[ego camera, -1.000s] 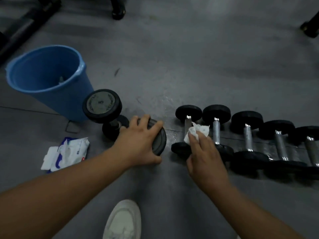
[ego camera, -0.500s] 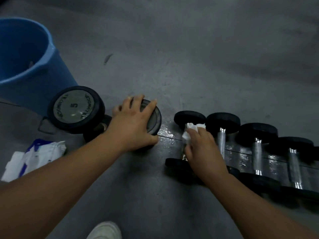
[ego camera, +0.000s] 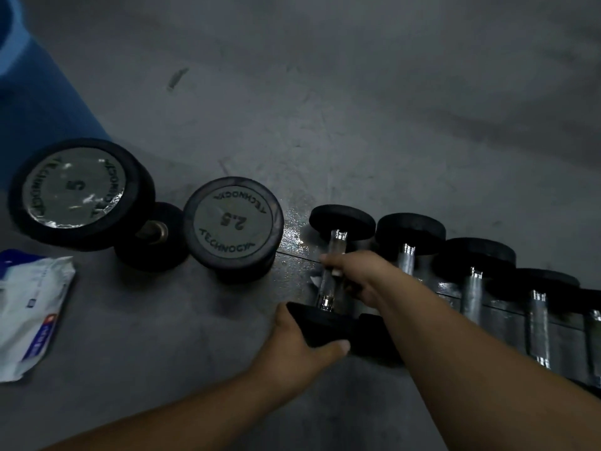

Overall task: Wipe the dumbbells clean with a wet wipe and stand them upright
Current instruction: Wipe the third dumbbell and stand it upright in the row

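Low centre of the frame: left hand (ego camera: 294, 348) clamped on the near black head of the first lying dumbbell (ego camera: 335, 271), thumb over its front edge. Right hand (ego camera: 353, 275) wrapped round the chrome handle of that same dumbbell, a scrap of white wet wipe (ego camera: 314, 279) peeping out at the left of the fingers. Stretching off to the right edge, a row of more dumbbells (ego camera: 471, 288) lying side by side, heads touching or nearly so. Left of centre, two already upright: the one marked 2.5 (ego camera: 232, 222) and, further left, the one marked 5 (ego camera: 76, 190). Pack of wipes (ego camera: 31, 307) at the left edge, blue bucket (ego camera: 35, 102) in the upper left corner.

Likely trouble from here: wet sheen on the floor (ego camera: 292, 236) between the 2.5 and the held dumbbell, so a slipping base when tipped up. Damp chrome under a wipe, hence a poor grip. Pinched fingers against the neighbouring head. Little room beside the 2.5, so a knock and a topple.
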A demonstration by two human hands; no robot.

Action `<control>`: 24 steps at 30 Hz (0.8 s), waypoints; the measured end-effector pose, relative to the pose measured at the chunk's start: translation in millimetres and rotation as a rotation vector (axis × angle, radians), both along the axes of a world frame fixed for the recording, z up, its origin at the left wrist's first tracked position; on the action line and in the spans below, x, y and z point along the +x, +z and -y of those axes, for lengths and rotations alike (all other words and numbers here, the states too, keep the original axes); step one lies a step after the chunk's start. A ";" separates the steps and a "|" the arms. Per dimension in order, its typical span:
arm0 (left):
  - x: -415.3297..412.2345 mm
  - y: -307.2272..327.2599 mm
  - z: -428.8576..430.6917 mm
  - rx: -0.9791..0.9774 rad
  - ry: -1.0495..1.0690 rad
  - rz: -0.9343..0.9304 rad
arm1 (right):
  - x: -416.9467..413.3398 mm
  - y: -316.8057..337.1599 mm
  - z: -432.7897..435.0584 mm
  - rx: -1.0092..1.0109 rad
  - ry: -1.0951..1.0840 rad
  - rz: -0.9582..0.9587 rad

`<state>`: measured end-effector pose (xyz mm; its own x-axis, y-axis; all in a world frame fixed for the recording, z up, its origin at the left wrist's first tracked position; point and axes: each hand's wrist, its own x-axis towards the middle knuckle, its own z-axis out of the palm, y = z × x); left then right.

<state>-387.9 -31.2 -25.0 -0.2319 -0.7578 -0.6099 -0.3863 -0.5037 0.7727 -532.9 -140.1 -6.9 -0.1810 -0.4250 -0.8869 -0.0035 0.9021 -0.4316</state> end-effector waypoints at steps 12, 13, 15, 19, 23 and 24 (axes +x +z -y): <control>56.1 62.3 -25.0 -0.269 0.019 -0.095 | 41.0 79.0 -98.0 -0.255 -0.420 0.056; 67.0 67.8 -32.9 -0.263 -0.032 -0.127 | 48.2 84.8 -119.8 -0.262 -0.481 0.090; 90.5 69.9 -48.2 -0.236 -0.170 -0.176 | 61.9 86.2 -162.8 -0.256 -0.633 0.177; 119.8 51.6 -81.0 -0.255 -0.505 -0.066 | 85.1 60.2 -236.3 -0.142 -0.917 0.380; 128.0 32.0 -107.6 -0.214 -0.664 0.034 | 95.1 29.9 -277.7 -0.022 -1.002 0.456; 129.3 28.2 -111.2 -0.214 -0.684 0.059 | 96.2 23.9 -282.4 0.000 -1.011 0.460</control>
<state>-258.6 80.1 3.2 -0.6689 -0.5588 -0.4903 -0.6053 0.0266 0.7955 -436.7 142.3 17.0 -0.0978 -0.2674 -0.9586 0.8941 0.3993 -0.2026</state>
